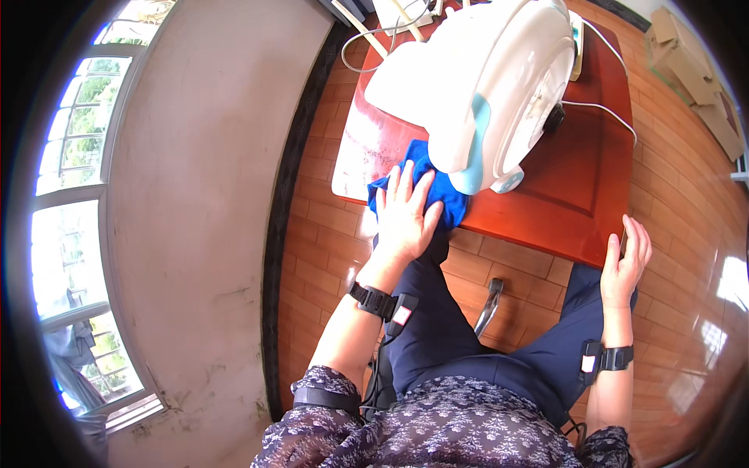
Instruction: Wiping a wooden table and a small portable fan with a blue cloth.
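My left hand (407, 212) lies flat, fingers spread, on a blue cloth (449, 196) at the near left corner of a red-brown wooden table (581, 187). The cloth sits against the base of a large white fan (499, 78) with light blue trim that lies tilted on the table. My right hand (626, 261) grips the table's near right corner, fingers curled over the edge. Both wrists wear black bands. My dark blue trousers show below the table.
A white cord (608, 113) runs across the table from the fan, and more white cables lie at the far end. A white wall and a window are on the left. Cardboard pieces (694, 70) lie on the tiled floor at the upper right.
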The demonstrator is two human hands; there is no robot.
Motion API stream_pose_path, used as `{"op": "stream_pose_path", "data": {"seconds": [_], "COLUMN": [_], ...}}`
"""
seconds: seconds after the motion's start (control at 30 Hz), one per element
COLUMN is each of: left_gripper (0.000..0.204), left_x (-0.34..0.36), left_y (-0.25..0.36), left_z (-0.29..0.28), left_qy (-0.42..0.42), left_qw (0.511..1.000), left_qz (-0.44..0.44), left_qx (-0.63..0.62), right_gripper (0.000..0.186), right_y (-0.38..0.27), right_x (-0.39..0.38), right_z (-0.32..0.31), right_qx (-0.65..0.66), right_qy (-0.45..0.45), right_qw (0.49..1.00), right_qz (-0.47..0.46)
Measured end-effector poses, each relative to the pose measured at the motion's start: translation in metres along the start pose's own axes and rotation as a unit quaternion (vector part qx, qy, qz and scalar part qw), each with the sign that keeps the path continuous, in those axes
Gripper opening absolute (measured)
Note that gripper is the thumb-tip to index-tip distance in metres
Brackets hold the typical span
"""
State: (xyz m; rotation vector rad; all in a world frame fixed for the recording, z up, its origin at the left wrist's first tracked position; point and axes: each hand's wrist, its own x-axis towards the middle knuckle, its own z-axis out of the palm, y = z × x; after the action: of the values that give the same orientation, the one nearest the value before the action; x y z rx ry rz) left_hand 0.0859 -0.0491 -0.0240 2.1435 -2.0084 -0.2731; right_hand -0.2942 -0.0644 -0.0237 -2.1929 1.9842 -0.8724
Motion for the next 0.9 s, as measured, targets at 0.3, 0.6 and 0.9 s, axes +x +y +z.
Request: {"op": "stream_pose_path", "data": {"seconds": [0.3,0.6,0.9], "left_gripper": [0.057,0.064,0.049], "left_x": [0.054,0.075,0.018], "left_y": [-0.067,-0.134,-0.094], "left_z": [-0.001,-0.009,0.007], "left_qy": [0.06,0.119,0.186], "left_qw": [0.991,0.95,0.971], "left_qz": [-0.108,-0.284,-0.137], "left_qx": [0.049,-0.058,0.066], "right_gripper": [0.034,0.032,0.03], "right_y": [0.017,0.025,0.014], "right_x": [-0.034,-0.057,-0.076], "right_z": [-0.019,-0.045,-0.042], "right_qx": [-0.019,0.0,0.047], "right_qy": [-0.015,-0.007,-0.003], "right_qw": [0.998,0.997,0.997], "right_qz": [0.055,0.08,0.064]}}
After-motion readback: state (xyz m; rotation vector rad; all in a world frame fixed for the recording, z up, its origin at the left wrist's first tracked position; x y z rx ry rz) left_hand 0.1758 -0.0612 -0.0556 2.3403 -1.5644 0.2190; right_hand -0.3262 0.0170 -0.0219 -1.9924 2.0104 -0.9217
